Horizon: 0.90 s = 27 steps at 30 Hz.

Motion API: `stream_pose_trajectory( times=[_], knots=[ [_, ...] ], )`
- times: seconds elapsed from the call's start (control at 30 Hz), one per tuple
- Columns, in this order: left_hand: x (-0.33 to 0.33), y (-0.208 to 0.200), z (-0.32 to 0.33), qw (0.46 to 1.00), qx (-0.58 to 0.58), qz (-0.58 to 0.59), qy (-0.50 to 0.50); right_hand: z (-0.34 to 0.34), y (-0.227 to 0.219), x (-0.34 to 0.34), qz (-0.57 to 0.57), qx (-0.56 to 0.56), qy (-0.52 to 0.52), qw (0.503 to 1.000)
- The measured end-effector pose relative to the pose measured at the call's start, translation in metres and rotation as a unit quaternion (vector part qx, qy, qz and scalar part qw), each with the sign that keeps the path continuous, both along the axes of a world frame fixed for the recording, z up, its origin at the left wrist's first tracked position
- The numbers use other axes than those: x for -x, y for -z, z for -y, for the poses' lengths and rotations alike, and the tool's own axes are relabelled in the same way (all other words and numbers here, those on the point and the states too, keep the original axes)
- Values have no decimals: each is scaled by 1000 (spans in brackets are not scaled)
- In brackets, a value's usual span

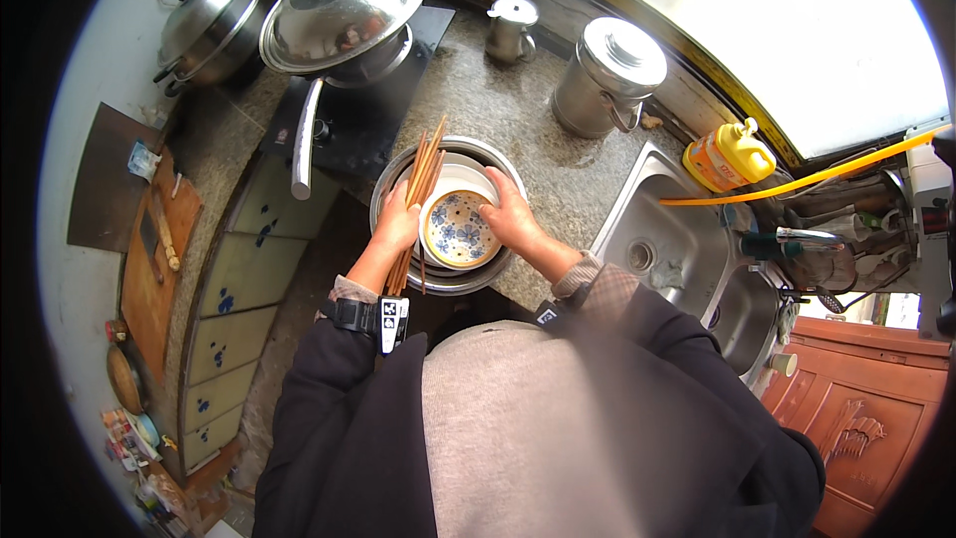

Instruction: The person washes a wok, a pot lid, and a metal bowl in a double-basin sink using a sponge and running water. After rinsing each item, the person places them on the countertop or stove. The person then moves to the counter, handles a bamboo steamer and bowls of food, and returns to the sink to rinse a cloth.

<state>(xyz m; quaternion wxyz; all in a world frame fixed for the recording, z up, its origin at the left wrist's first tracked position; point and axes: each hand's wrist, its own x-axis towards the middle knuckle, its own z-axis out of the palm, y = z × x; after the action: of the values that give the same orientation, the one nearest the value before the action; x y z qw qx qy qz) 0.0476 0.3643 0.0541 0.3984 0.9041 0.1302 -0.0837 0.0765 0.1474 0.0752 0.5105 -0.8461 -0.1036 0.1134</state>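
My left hand (397, 222) is closed round a bundle of wooden chopsticks (427, 165), which slant upright along the left side of some bowls. On the opposite side, my right hand (517, 221) grips the rim of a bowl, thumb on the inside edge. The top bowl (460, 229) is small, with a blue flower pattern and a yellowish rim. Beneath and behind it shows a larger white bowl (455, 175). All of these are in or just over a round stainless steel basin (476, 284) at the counter's front edge. My hands hide how the bowls are stacked.
A lidded wok (344, 10) stands on the black stove (344, 130), its handle jutting toward me. Behind are a steel canister (609, 78) and a small steel pot (512, 30). At right lie a double sink (642, 224), a yellow bottle (728, 156) and a yellow hose (809, 179).
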Motion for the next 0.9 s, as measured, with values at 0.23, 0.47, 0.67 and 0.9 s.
stream_pose_trajectory(
  times=[0.23,0.47,0.67,0.9],
  knots=[
    [31,-33,13,998,-46,-41,10,15,-5,18,39,21,-29,999],
    [44,-10,16,996,-34,67,-42,21,-14,25,144,26,5,989],
    [40,11,17,983,-57,156,-75,40,-10,30,181,-3,64,981],
    [56,-6,13,979,-71,190,-19,67,21,41,-15,-69,135,988]
  ],
)
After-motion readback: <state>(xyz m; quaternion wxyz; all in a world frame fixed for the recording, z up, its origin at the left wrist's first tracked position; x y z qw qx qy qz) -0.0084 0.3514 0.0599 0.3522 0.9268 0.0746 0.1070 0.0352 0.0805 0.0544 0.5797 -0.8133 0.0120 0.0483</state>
